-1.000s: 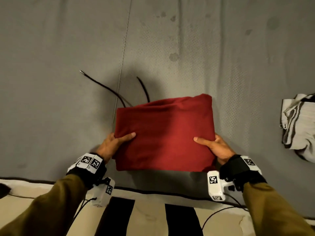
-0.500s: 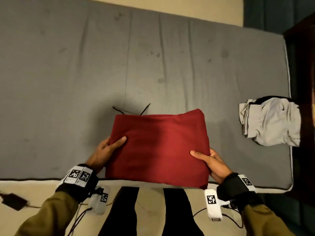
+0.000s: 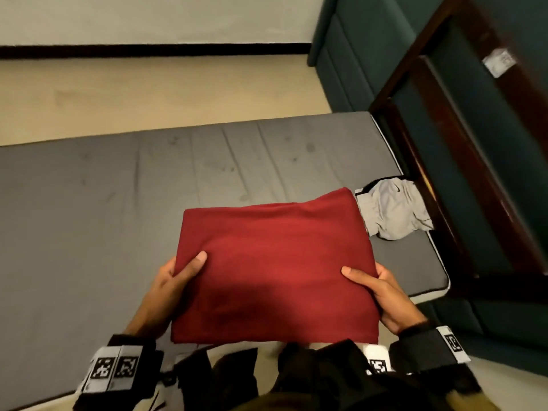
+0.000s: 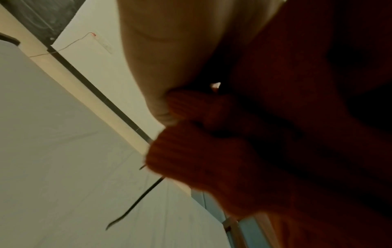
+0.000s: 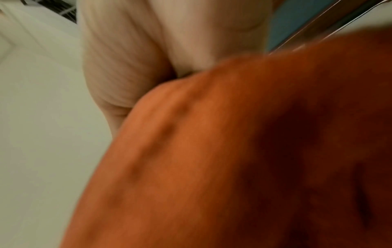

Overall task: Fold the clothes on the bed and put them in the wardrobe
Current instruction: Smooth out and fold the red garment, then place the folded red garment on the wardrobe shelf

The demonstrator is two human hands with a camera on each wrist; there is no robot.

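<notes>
Gripping folded red garment (image 3: 275, 271), both hands

fingers of both hands hidden under red garment (image 3: 275, 271); wrist views blurred

Head looks down; wrists close under red garment (image 3: 272, 271).

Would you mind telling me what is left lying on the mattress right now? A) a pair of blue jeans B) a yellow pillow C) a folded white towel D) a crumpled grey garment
D, a crumpled grey garment lies near the mattress's right edge, while both hands hold the folded red garment.
</notes>
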